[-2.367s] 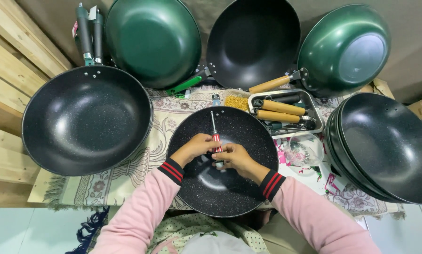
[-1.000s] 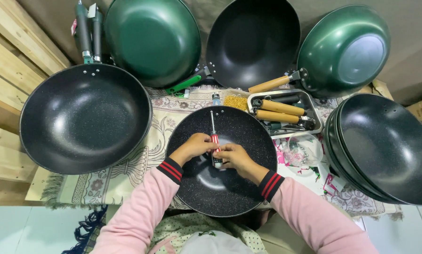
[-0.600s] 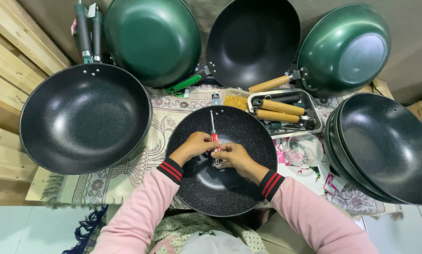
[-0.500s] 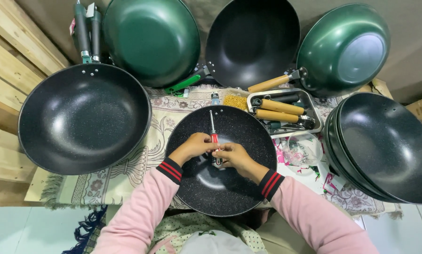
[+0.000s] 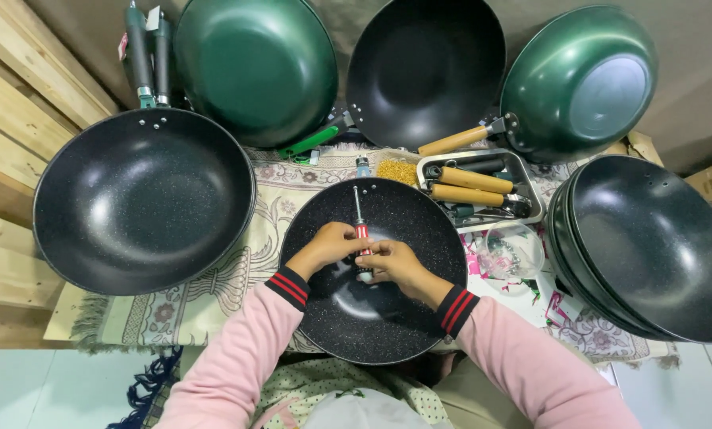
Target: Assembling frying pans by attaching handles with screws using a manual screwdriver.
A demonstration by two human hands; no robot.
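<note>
A black speckled pan (image 5: 372,318) lies in front of me on a patterned cloth (image 5: 213,278). A screwdriver (image 5: 358,213) with a red and clear handle stands over the pan's middle, its shaft pointing away from me. My left hand (image 5: 328,245) grips the handle from the left. My right hand (image 5: 391,264) closes on the lower end of the handle from the right. Both hands meet above the pan's inside. Whatever lies under the handle's end is hidden by my fingers.
A large black pan (image 5: 141,199) sits at left. Green pans (image 5: 252,67) (image 5: 582,79) and a black pan (image 5: 427,71) lean at the back. Stacked black pans (image 5: 650,246) are at right. A metal tray (image 5: 530,208) holds wooden handles (image 5: 471,178). A clear bowl (image 5: 511,250) stands beside it.
Almost nothing differs. My hands stay closed on the screwdriver over the pan, with only slight shifts of the fingers.
</note>
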